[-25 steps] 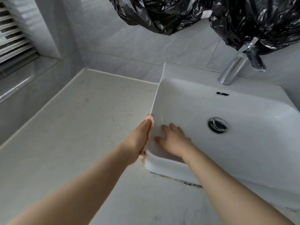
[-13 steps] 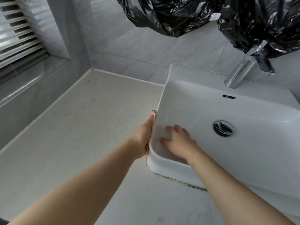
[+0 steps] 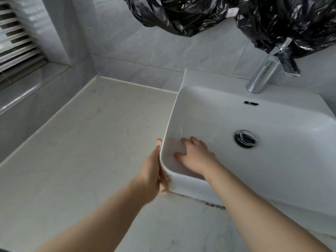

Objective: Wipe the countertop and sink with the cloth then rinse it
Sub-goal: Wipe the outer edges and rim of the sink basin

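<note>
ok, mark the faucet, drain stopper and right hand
faucet (image 3: 267, 69): head view, middle of the chrome spout.
drain stopper (image 3: 245, 138): head view, centre of the chrome cap.
right hand (image 3: 197, 157): head view, back of the hand.

We show a pale, faintly veined stone countertop (image 3: 81, 151) that meets the grey tiled wall (image 3: 145, 51) at the back and on the left along a light sealed joint. On its right part stands a white, rounded-rectangular sink (image 3: 291, 170), a vessel basin whose base rests directly on the slab. We mark dark specks (image 3: 214, 205) along the seam where the sink's front edge touches the countertop.
</note>
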Demonstrator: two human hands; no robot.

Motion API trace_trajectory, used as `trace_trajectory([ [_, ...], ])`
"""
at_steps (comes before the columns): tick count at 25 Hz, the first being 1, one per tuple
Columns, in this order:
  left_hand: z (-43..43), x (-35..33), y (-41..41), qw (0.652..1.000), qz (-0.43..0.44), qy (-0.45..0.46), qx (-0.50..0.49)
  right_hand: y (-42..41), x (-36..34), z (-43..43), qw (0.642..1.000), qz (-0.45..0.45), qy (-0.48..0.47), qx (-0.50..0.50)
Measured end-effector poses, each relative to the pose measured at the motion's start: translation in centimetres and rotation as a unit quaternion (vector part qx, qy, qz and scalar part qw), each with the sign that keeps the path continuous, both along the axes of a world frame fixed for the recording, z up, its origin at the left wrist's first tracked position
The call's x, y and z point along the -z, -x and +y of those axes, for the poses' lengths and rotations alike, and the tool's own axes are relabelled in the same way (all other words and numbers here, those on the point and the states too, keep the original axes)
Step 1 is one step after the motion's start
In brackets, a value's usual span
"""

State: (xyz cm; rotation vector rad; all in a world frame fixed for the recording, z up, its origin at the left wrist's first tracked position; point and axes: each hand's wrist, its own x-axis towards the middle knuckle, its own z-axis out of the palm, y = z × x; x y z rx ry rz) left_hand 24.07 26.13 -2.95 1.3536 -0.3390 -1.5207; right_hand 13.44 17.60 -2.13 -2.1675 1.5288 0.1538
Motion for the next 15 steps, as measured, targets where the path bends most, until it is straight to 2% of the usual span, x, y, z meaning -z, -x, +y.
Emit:
trace_trajectory([
  [2, 1.9, -0.4, 1.3, 0.999, 0.011, 0.013, -0.037, 0.0, 0.0, 0.0, 1.0, 0.003, -0.001, -0.005],
  [8, -0.5, -1.6, 1.0, 0.995, 0.016, -0.065, -0.071, 0.4, 0.0, 0.2, 1.0, -0.012, 0.001, -0.014],
  [12, 1.5, -1.5, 3.3, 0.985, 0.079, -0.024, -0.152, 0.8, 0.3, 0.5, 0.998, -0.044, -0.011, -0.051],
  [15, 0.4, -1.9, 2.7, 0.985, 0.084, -0.064, -0.134, 1.3, 0.1, 0.9, 0.995, -0.077, -0.011, -0.057],
])
